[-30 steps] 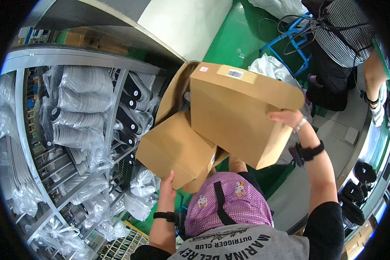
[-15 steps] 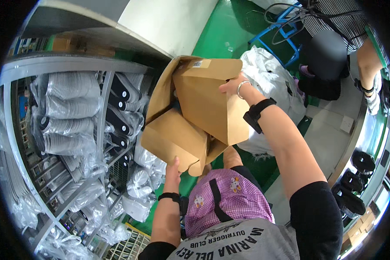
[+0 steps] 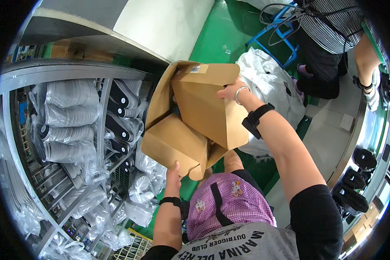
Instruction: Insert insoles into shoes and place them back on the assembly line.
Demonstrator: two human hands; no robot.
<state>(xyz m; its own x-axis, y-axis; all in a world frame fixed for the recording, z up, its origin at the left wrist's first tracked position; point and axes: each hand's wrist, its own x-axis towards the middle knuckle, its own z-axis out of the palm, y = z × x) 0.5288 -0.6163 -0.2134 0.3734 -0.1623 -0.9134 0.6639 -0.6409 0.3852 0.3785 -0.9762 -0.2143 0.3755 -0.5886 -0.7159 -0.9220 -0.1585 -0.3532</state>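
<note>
A brown cardboard box [image 3: 200, 102] with its flaps spread hangs in front of me, tilted, its folded panels enclosing a dark gap. My right hand [image 3: 233, 92] grips the edge of the upper right flap, thumb on the near side. At the lower left, my left hand [image 3: 173, 177] pinches the rim of another flap, its thumb on the outer face and the fingers hidden behind. Inside the box, little can be made out.
On the left, a grey metal rack [image 3: 103, 117] holds stacks of bagged insoles [image 3: 71, 102]. A stuffed white sack [image 3: 268, 82] stands beyond my right hand. Past it are a blue metal frame [image 3: 286, 37] and another person's arm [image 3: 365, 65]. A yellowish crate [image 3: 134, 249] sits below left.
The box has barely moved, and both hands keep their hold on it. The view has shifted slightly. At the upper right, more of the other person's striped top and dark trousers shows.
</note>
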